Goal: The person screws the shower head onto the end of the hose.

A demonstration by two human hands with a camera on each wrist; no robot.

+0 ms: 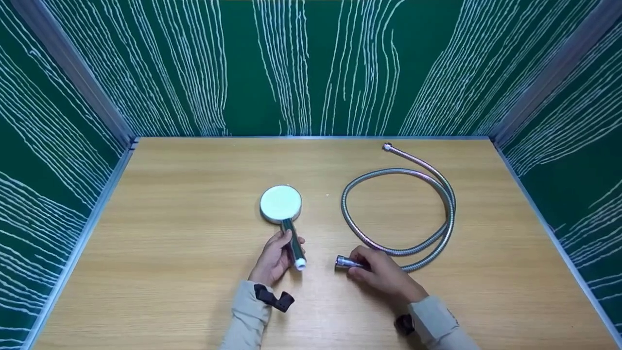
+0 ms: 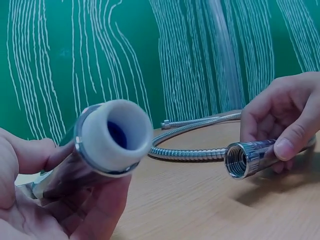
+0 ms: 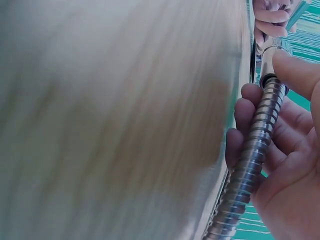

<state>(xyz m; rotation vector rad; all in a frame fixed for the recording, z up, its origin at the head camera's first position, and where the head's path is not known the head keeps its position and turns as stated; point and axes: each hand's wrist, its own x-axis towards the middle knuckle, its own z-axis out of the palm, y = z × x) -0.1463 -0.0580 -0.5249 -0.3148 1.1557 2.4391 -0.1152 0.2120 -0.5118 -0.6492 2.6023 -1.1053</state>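
My left hand grips a shower head by its dark, shiny handle, the round pale face turned up. The handle's white hollow end points toward me and a little right in the head view. To the right, my right hand holds a metal shower hose just behind its chrome end nut. Thumb and fingers wrap the ribbed hose in the right wrist view. The nut's open, threaded mouth faces left toward the handle end, with a gap between them.
The hose lies in a loop on the wooden table, its smaller far end fitting near the back edge. Green panels with white wavy lines stand at the back and both sides. Dark straps sit at both wrists.
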